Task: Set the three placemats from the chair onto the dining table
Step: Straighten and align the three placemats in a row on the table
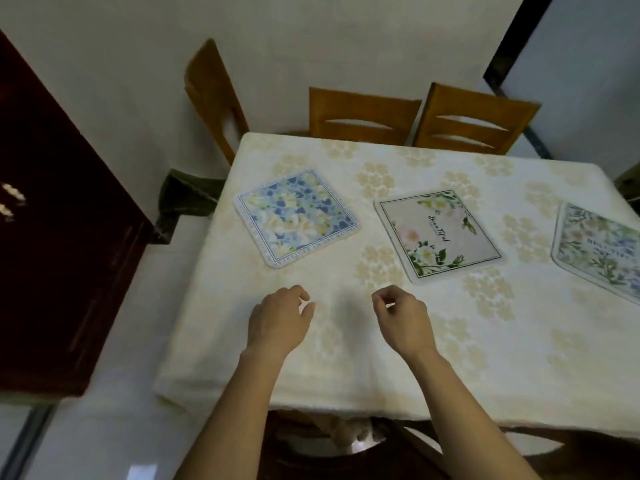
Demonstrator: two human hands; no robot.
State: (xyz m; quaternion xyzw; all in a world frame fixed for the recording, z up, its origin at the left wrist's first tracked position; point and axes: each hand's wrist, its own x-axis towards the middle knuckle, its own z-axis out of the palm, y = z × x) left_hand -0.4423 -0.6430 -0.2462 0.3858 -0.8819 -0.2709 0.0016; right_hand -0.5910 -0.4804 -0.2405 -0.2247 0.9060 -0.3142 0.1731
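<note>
Three floral placemats with rounded corners lie flat in a row across the middle of the table [381, 362], which is covered by a cream cloth printed with pale beige flower clusters. They lie well apart from one another and none overlaps. The blue-and-white flowered placemat [296, 218] lies nearest the left edge, turned so that one corner points toward the far edge. It looks close to square, so no long axis can be told. The pale pink placemat with green leaves and dark script lettering [438, 235] lies at the centre, skewed a little against the table's edges. Its line of lettering runs from the far side toward the near side. The green-and-blue leafy placemat [599, 247] lies toward the right edge and is partly cut off by the frame, so its full shape cannot be told. Two bare hands are held over the cloth between the mats and the near edge. The left hand [278, 322] and the right hand [403, 320] both have loosely curled fingers and grasp nothing. Three brown wooden chairs stand around the far side, one [214, 98] at the far left corner and two [363, 116] [474, 119] side by side along the far edge. One dark red-brown cabinet [62, 237] stands off the left edge.
</note>
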